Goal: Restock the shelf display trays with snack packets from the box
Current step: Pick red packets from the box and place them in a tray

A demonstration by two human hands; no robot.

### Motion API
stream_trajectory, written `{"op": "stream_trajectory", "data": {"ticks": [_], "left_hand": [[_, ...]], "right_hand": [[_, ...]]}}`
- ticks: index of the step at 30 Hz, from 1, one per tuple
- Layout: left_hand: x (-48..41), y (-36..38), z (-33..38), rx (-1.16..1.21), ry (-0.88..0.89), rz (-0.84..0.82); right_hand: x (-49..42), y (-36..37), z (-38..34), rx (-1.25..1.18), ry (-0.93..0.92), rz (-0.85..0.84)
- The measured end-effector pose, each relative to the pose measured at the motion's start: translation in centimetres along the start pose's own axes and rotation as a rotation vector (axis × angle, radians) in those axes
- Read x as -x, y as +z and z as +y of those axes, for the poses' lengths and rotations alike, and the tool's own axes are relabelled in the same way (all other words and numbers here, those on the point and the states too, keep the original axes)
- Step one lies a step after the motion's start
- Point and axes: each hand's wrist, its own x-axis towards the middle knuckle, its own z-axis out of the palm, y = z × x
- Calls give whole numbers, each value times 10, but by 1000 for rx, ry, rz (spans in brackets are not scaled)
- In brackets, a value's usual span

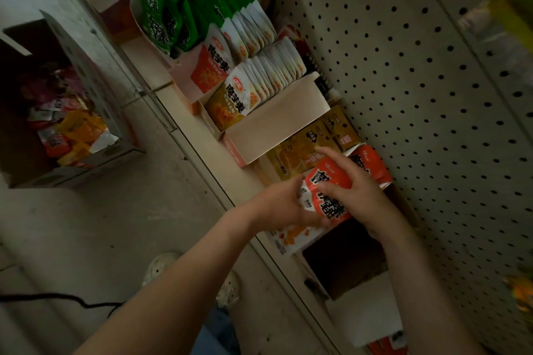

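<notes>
Nearest, gripping orange snack packet [328,192] with left hand [284,204] and right hand [357,192] close together, just over shelf [199,150] front. Farther along, display trays [274,121] packed with upright packets [268,78], green ones [173,17] at far end. Off left on floor, open box [86,171] of loose packets [75,130].

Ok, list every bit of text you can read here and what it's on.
"魔芋爽" on the front orange packet.
"魔芋爽" on the front yellow packet.
Held red packets: big black characters, partly covered, unreadable.
Green packets, golden boxes, red oval logo: too blurred.
</notes>
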Motion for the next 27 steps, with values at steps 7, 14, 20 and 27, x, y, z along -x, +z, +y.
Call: {"op": "stream_trajectory", "data": {"ticks": [7,14,20,27], "left_hand": [[5,-21,2,152,-5,-65],[10,-17,3,214,10,-96],[11,-12,5,-75,4,-113],[-10,5,27,-462,110,217]], "right_hand": [[-15,1,-18,265,-114,-59],[-15,5,-13,303,-21,9],[3,-10,-8,65,321,-241],[20,-17,-21,310,68,116]]}}
